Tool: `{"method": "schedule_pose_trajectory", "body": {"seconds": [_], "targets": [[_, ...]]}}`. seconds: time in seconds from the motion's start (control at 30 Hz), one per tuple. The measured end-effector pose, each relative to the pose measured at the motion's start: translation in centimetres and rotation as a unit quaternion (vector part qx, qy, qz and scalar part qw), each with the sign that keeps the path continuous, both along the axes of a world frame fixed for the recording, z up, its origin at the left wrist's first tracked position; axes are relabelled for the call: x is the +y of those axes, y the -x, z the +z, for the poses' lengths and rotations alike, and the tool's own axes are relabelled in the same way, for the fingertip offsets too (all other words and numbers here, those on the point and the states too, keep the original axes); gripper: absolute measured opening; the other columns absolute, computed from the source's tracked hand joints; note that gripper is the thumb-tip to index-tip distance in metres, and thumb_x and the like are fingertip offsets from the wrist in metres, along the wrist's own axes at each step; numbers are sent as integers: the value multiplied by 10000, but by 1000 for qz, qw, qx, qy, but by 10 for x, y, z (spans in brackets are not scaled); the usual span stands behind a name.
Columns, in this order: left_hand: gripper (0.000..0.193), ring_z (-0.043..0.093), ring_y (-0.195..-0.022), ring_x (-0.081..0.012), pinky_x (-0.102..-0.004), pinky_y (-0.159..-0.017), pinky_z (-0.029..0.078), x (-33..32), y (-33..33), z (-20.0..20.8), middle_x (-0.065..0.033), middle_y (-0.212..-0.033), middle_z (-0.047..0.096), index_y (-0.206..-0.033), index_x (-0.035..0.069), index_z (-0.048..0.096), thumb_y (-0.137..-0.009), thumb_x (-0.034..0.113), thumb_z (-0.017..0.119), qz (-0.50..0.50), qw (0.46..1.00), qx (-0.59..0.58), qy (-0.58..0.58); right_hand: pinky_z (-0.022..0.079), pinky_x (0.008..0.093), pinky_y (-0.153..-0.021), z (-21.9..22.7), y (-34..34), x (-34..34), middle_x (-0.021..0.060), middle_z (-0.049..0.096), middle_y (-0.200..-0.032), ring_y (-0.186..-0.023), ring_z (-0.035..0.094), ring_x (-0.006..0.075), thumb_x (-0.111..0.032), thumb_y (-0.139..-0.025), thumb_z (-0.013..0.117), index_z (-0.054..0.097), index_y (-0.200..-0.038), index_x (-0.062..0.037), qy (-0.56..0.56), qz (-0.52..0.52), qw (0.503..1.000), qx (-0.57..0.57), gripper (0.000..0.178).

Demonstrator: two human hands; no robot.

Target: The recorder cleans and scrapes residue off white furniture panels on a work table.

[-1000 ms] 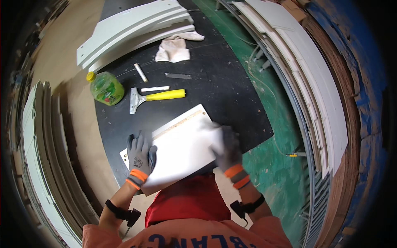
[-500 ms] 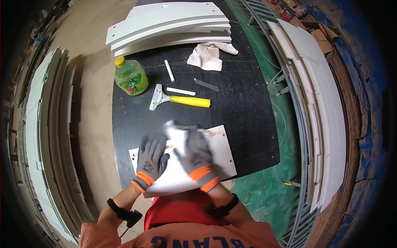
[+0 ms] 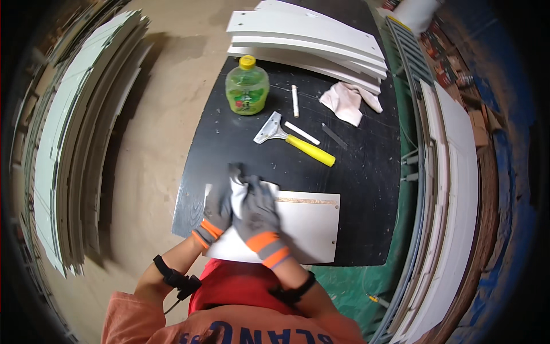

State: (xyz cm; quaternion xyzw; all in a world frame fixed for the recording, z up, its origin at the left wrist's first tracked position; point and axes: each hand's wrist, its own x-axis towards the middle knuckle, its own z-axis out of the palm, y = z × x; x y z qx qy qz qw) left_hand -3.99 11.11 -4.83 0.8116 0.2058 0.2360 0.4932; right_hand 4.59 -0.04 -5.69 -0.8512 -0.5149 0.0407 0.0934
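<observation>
A white panel with small holes and a bare chipboard strip lies at the near edge of the black table. My right hand, in a grey glove with an orange-banded cuff, is closed on a white cloth over the panel's left part. Close beside it, my left hand wears a matching glove and reaches the panel's left end. Its fingers are blurred and partly behind the cloth, so their grip does not show.
Beyond the hands lie a yellow-handled scraper, two white sticks, a grey blade and a crumpled pinkish rag. A green bottle stands at left. White panels are stacked at the far end; more stacks flank the table.
My right hand has moved left with the cloth and now meets my left hand. The view has turned, so the table and its tools appear shifted and tilted.
</observation>
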Motion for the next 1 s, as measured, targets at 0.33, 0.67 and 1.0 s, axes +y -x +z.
{"method": "schedule_pose_trajectory", "body": {"seconds": [0.33, 0.67, 1.0], "targets": [[293, 662, -854, -194, -303, -817, 546, -49, 185, 4, -134, -1012, 634, -1206, -64, 525, -984, 126, 547, 219, 936, 189, 202, 224, 500, -1175, 40, -59, -66, 246, 384, -1460, -1394, 319, 389, -359, -866, 661, 332, -1432, 57, -5, -81, 997, -13, 776], [401, 688, -947, -252, -338, -852, 559, -89, 152, -17, -157, -1092, 658, -1188, -33, 558, -1010, 321, 502, 197, 788, 6, 584, 234, 445, -1161, 18, 51, 81, 230, 473, -1391, -1364, 376, 330, -349, -869, 593, 430, -1392, 53, 58, 320, 945, 39, 680], [577, 449, -1343, -273, -428, -1157, 306, -105, 154, -22, -180, -1461, 445, -1477, -12, 294, -1030, 335, 403, 156, 669, -305, 660, 469, 243, -609, 16, -19, 13, 3, 596, -779, -664, 547, 69, -433, -1016, 466, 606, -1127, 6, 6, 62, 719, 693, 473]]}}
